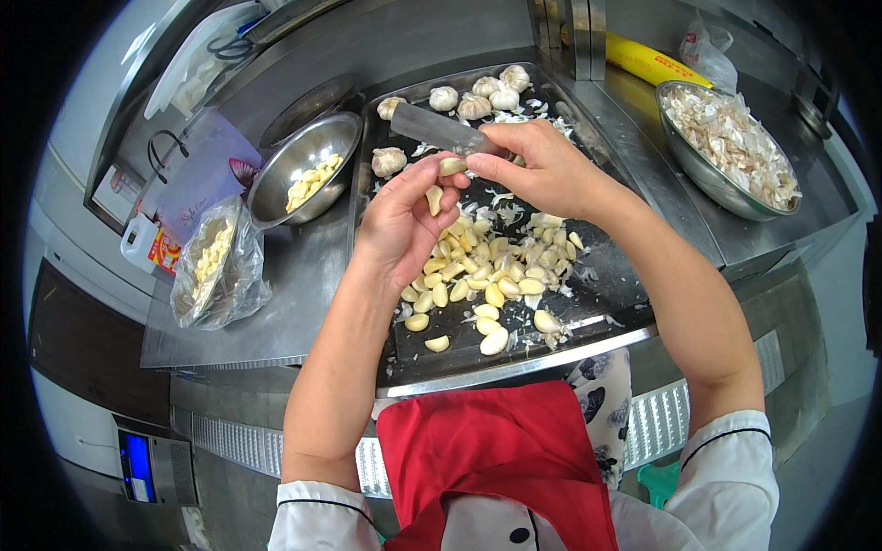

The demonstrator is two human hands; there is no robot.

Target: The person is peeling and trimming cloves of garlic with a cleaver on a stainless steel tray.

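Observation:
Over a dark metal tray, my left hand holds a garlic clove between thumb and fingertips. A second clove is tucked among its lower fingers. My right hand grips a knife with a broad grey blade pointing left, its thumb against the end of the held clove. Whatever handle the knife has is covered by the hand. Below both hands lies a heap of garlic cloves, mixed with scraps of papery skin. Several whole garlic bulbs sit at the tray's far end.
Left of the tray, a tilted steel bowl holds peeled cloves. Beside it, a container of cloves stands in a clear plastic bag. A steel bowl heaped with garlic skins is at right, near a yellow roll. Scissors lie upper left.

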